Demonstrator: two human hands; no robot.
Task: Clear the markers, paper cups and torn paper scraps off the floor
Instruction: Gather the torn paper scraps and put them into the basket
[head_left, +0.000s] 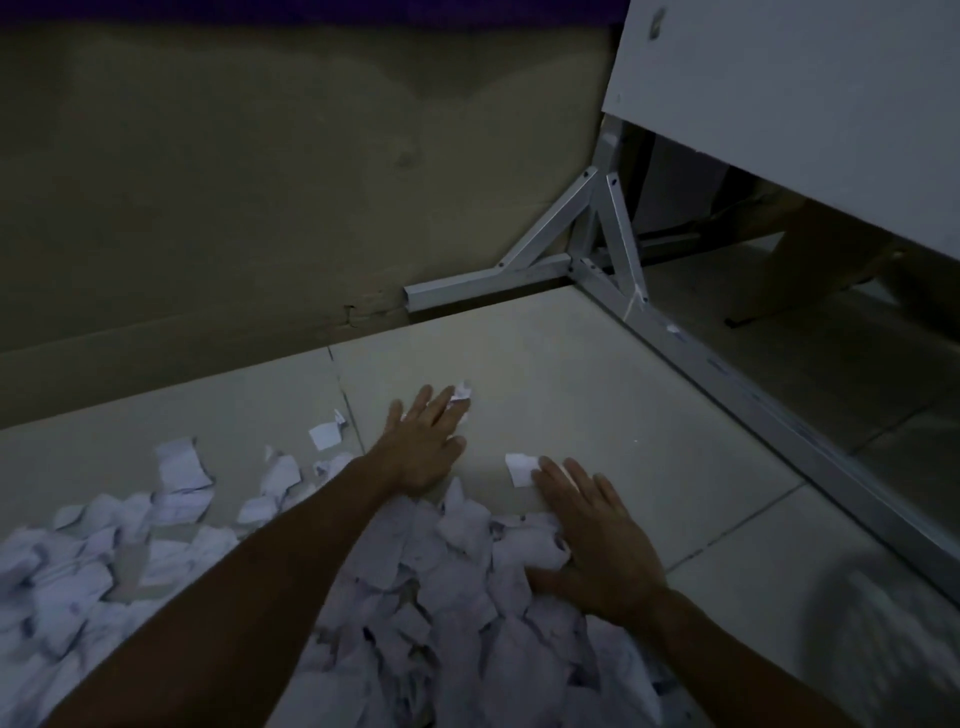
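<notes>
1. My left hand lies flat, fingers spread, touching one paper scrap.
2. My right hand presses open-palmed on the scrap pile covering the floor.

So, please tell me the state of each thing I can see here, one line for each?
Left hand: open, flat on the floor, fingertips touching one crumpled scrap.
Right hand: open, palm down on the pile's edge, fingertips at a flat scrap.
Paper pile: torn, crumpled, heaped on the floor.
Stray scraps: loose, apart from the pile.
Table frame: standing on the floor.
</notes>
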